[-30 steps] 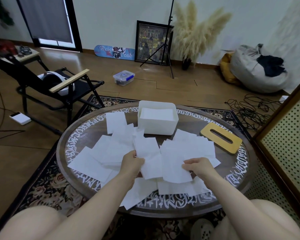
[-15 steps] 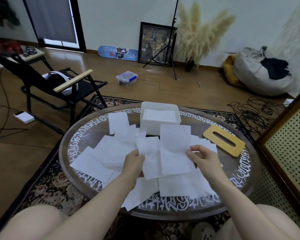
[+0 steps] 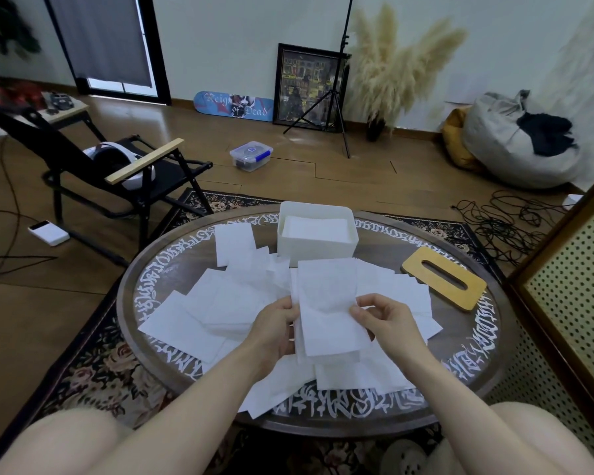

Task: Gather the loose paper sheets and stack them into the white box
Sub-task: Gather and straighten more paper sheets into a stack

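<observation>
Several loose white paper sheets point(image 3: 216, 303) lie scattered across the round table point(image 3: 474, 358). Both hands hold a small stack of sheets point(image 3: 326, 303) upright above the table's middle. My left hand point(image 3: 276, 329) grips the stack's left edge, and my right hand point(image 3: 383, 320) pinches its right edge. The white box point(image 3: 318, 248) stands at the table's far side, just beyond the held stack, with sheets lying inside it.
A flat yellow wooden lid with a slot point(image 3: 443, 281) lies on the table's right. A black folding chair point(image 3: 117, 176) stands to the left, and a perforated panel point(image 3: 573, 303) rises close on the right. Cables point(image 3: 504, 224) sprawl on the floor.
My right hand lifted a sheet off the table and carried it left onto the sheet in my left hand. Both hands now hold the sheets together.
</observation>
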Available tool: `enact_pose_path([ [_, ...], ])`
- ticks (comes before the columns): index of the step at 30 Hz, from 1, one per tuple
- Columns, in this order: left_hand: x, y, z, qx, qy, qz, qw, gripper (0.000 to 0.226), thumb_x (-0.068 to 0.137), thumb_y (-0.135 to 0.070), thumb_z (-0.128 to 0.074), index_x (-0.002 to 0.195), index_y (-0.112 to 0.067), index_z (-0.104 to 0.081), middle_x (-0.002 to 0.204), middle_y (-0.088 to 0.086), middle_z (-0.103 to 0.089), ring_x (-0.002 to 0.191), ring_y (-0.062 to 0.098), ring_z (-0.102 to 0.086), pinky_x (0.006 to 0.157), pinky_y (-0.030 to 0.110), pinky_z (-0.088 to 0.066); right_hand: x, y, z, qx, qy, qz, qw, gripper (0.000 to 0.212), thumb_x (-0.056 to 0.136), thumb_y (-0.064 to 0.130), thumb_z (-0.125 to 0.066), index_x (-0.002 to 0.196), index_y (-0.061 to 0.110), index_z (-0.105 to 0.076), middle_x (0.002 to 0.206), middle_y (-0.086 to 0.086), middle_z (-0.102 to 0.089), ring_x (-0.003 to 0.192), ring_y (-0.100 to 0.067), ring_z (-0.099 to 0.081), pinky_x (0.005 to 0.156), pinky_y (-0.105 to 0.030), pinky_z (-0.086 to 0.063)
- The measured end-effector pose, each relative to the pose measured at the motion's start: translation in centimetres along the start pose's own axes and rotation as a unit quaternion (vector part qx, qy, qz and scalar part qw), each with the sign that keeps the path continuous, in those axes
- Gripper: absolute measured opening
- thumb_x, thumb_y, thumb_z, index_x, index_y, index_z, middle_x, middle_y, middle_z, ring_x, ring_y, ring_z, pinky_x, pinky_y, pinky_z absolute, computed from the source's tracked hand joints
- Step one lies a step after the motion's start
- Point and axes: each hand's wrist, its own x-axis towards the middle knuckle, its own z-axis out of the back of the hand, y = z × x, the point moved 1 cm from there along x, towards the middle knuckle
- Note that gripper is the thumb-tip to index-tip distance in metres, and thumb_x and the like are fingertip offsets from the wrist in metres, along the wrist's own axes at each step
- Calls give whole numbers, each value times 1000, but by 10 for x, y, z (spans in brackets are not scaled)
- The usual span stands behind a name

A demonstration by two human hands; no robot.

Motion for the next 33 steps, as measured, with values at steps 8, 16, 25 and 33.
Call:
enact_pose_path([
  [8,2,2,1,-10,16,6,1000,33,98,-42,-44,114,-20,-65,108,2,-72,101,25,-68,89,44,-53,0,-4,-2,-24,6,1,1000,8,91,8,-61,88,3,-67,48,4,-56,46,-2,-50,48,-16,-41],
  [16,2,2,10,43,16,-29,999,29,88,-1,-60,110,-20,-65,110,2,-71,102,23,-66,86,37,-54,1,-4,7,-44,-4,-36,998,29,87,30,-67,112,19,-59,93,-7,-68,71,-6,-60,59,-13,-45],
  [25,-7,3,21,137,181,47,973,40,72,-17,-67,112,-17,-69,111,6,-71,104,25,-67,94,36,-51,0,-10,12,-52,138,-186,971,54,66,61,-67,100,20,-72,98,2,-72,88,-18,-59,75,-30,-37],
  [33,-11,-1,38,181,79,33,980,24,84,-17,-70,107,-12,-68,95,7,-74,75,19,-68,53,28,-53,-3,-5,12,31,-9,-132,991,11,87,17,-68,93,8,-66,89,-7,-72,70,-16,-65,46,-14,-44],
])
